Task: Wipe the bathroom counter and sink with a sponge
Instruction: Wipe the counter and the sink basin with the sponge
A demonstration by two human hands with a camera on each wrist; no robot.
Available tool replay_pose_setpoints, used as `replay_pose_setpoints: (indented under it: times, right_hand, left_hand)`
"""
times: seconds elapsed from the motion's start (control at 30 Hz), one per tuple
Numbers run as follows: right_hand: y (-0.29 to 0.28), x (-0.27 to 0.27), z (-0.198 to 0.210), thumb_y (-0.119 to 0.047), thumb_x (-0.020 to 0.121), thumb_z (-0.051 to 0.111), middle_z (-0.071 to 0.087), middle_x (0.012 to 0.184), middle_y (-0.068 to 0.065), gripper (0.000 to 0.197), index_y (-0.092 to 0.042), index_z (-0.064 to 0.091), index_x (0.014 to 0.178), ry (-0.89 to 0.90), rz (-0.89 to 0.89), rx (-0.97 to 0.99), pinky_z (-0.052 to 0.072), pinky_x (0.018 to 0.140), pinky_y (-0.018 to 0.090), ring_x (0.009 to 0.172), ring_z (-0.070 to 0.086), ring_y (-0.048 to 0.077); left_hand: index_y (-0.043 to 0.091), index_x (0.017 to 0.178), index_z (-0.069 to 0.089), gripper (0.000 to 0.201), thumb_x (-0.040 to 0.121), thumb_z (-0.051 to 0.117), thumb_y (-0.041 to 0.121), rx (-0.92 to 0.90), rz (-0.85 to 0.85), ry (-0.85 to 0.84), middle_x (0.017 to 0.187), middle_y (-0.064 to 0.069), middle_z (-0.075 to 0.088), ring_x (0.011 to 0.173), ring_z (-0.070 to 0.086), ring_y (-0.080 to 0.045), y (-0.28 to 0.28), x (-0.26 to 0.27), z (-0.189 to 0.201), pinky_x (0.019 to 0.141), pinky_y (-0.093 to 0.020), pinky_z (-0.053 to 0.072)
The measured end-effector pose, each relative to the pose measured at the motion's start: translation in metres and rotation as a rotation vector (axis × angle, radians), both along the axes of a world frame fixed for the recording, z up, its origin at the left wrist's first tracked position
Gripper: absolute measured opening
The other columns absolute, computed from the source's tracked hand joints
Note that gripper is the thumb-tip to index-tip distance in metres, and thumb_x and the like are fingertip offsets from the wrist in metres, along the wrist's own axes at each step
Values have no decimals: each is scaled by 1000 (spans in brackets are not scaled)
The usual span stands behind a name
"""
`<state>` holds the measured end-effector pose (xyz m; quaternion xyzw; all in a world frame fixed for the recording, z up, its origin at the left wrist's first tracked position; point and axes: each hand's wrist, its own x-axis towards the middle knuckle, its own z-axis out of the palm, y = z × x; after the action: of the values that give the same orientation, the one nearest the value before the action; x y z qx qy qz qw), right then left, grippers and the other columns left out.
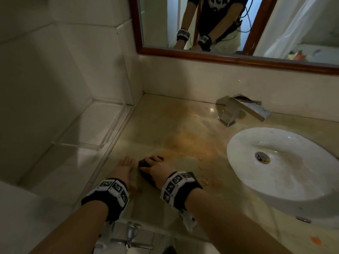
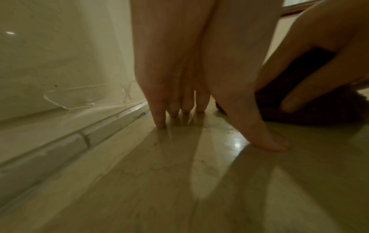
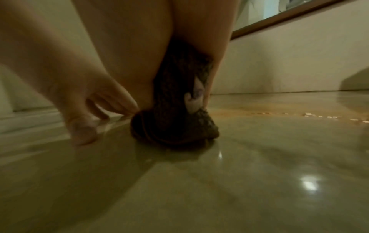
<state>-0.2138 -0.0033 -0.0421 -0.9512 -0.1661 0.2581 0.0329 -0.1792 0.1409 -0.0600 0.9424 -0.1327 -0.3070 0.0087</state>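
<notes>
A dark brown sponge (image 1: 145,169) lies on the beige marble counter (image 1: 165,125) near its front left part. My right hand (image 1: 156,168) grips the sponge (image 3: 175,123) from above and presses it down on the wet surface. Just left of it, my left hand (image 1: 125,166) rests flat on the counter (image 2: 139,173) with straight fingers (image 2: 159,119) touching the stone and holding nothing. An orange stain (image 1: 185,142) spreads across the counter beyond the sponge, towards the white oval sink (image 1: 286,180) at the right.
A chrome tap (image 1: 242,110) stands behind the sink. A clear acrylic tray (image 1: 102,125) sits on the tiled ledge at the left. A wood-framed mirror (image 1: 201,55) hangs above the backsplash. Metal fittings (image 1: 131,237) show below the counter's front edge.
</notes>
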Motion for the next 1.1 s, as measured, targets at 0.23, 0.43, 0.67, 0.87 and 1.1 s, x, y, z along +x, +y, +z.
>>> replay_pose_setpoints:
  times: [0.23,0.43,0.67,0.87,1.1]
  right_hand:
    - [-79,2,0,-16,96,42,17,154,9,49,-22,31,143,-50,-322,-24,23,115,46,140,15,35]
    - [-98,6,3,-8,92,47,27,148,18,49,-9,36,139,91,-611,-110,32,110,52,135,26,43]
    - [-24,19,4,-14,97,39,22,151,10,46,-20,33,143,-133,-235,115,28,112,47,137,19,37]
    - [-23,40,-12,-13,95,49,1,159,4,59,-33,25,145,66,-89,-21,21,115,53,146,-2,33]
    - [-80,24,2,-13,94,48,17,155,6,53,-30,34,143,55,-261,-78,33,111,44,142,18,32]
  left_hand:
    - [17,152,-6,123,68,79,45,-43,27,1,159,-4,-17,149,-9,-22,5,1,-6,123,-31,9]
    - [16,151,-10,125,69,79,43,-21,31,5,159,-5,-18,149,-10,-23,3,1,-6,123,-32,9]
    - [14,150,-13,119,74,74,43,18,-19,-19,159,-7,-18,148,-10,-24,2,3,-7,123,-30,7]
    - [16,151,-12,121,72,77,42,-7,-14,-16,159,-5,-17,148,-10,-24,4,4,-7,123,-32,8]
    - [18,151,-11,129,65,80,46,-55,-3,-13,159,-3,-19,148,-12,-23,10,6,-13,123,-34,9]
